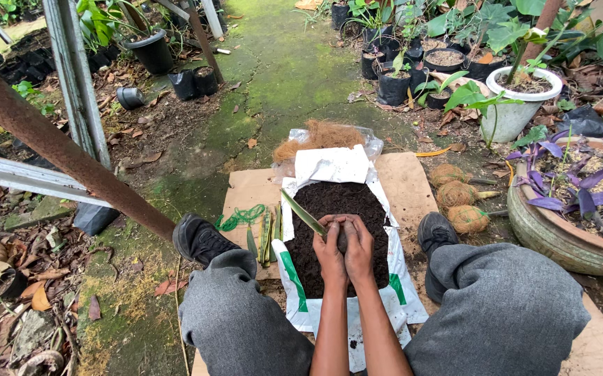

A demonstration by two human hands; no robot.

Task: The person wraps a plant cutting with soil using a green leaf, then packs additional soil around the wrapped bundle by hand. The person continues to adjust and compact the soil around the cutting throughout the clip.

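Dark soil clump (343, 240) with slanting green stalk (303, 213)

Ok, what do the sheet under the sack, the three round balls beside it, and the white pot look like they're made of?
Sheet: apparently cardboard, flat matte brown with a straight cut edge.
Three balls: probably coconut fibre, tan, hairy and wound, like the loose fibre pile.
White pot: likely plastic or glazed ceramic, smooth with a rolled rim; which one is unclear.
Sack: seemingly plastic, glossy, creased white.

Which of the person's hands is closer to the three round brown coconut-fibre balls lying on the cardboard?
The right hand. It is on the side facing the three round brown coconut-fibre balls, over the dark soil. The left hand presses against it on the far side, holding a long green leaf strip.
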